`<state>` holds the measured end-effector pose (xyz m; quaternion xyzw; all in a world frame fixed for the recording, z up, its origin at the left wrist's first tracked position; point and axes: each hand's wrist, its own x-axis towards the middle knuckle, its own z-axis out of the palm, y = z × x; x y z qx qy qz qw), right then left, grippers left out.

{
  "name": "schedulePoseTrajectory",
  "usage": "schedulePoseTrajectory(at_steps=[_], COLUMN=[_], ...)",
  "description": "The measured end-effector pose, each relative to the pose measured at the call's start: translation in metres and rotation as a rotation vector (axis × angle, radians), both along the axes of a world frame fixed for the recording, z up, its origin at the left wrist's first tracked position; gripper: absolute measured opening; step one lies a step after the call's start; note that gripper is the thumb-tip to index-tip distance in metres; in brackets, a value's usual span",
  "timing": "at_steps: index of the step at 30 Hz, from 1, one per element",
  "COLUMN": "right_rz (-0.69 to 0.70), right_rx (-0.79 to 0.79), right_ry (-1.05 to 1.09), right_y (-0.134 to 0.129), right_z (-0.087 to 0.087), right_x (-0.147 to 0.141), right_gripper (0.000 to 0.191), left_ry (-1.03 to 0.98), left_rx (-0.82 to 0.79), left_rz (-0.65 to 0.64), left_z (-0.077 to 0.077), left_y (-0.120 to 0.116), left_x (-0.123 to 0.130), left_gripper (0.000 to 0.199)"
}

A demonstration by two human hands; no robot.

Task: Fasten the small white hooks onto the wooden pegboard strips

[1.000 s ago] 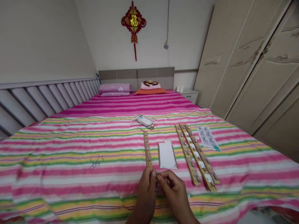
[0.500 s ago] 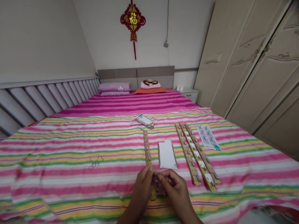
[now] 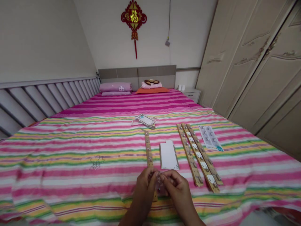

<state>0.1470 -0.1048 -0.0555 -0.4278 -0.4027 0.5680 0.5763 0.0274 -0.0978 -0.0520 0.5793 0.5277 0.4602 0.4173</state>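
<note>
Between my two hands is a small clear hook piece (image 3: 159, 185), pinched at its upper edge. My left hand (image 3: 146, 185) is closed on its left side, and my right hand (image 3: 176, 185) is closed on its right side. Under my left hand runs a wooden strip (image 3: 148, 146) with several metal hooks along its far part; its near end shows below my fingers. A white card (image 3: 169, 155) lies just beyond my right hand. Three more strips with hooks lie side by side to the right, the middle strip (image 3: 199, 156) bearing white pieces.
A hook sheet (image 3: 211, 138) lies right of the strips. Farther back is a clear packet (image 3: 145, 120). Thin tangled thread (image 3: 97, 162) rests at the left on the striped sheet (image 3: 58, 175). Pillows, a bed rail and a wardrobe (image 3: 249, 62) stand beyond.
My fingers have shifted slightly around the clear piece, with the left fingertips curled in more and a little farther right. The strips, card and packet have stayed in place.
</note>
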Motion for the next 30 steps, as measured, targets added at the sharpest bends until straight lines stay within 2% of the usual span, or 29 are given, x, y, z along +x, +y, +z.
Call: schedulePoseTrajectory(at_steps=[3, 12, 18, 23, 26, 30], right_rz=[0.004, 0.039, 0.045, 0.029, 0.027, 0.017], right_rx=[-0.001, 0.016, 0.027, -0.005, -0.005, -0.004], right_ry=[-0.007, -0.048, -0.076, -0.044, -0.030, -0.041], right_y=[0.001, 0.003, 0.002, 0.002, 0.003, 0.003], right_z=[0.000, -0.010, -0.006, -0.003, -0.004, -0.002], right_x=[-0.001, -0.003, -0.004, 0.002, 0.005, 0.005], right_gripper=[0.026, 0.028, 0.029, 0.029, 0.028, 0.026], left_ry=[0.124, 0.176, 0.022, -0.204, -0.220, -0.230], left_rx=[0.093, 0.117, 0.000, -0.144, -0.141, -0.148], left_rz=[0.050, 0.100, 0.074, -0.032, -0.085, -0.104], left_z=[-0.004, -0.009, -0.011, 0.003, 0.010, 0.007], left_y=[-0.002, -0.005, 0.001, 0.007, 0.009, 0.011], left_x=[0.005, 0.012, 0.007, -0.003, -0.009, -0.012], left_gripper=[0.023, 0.026, 0.031, 0.030, 0.024, 0.019])
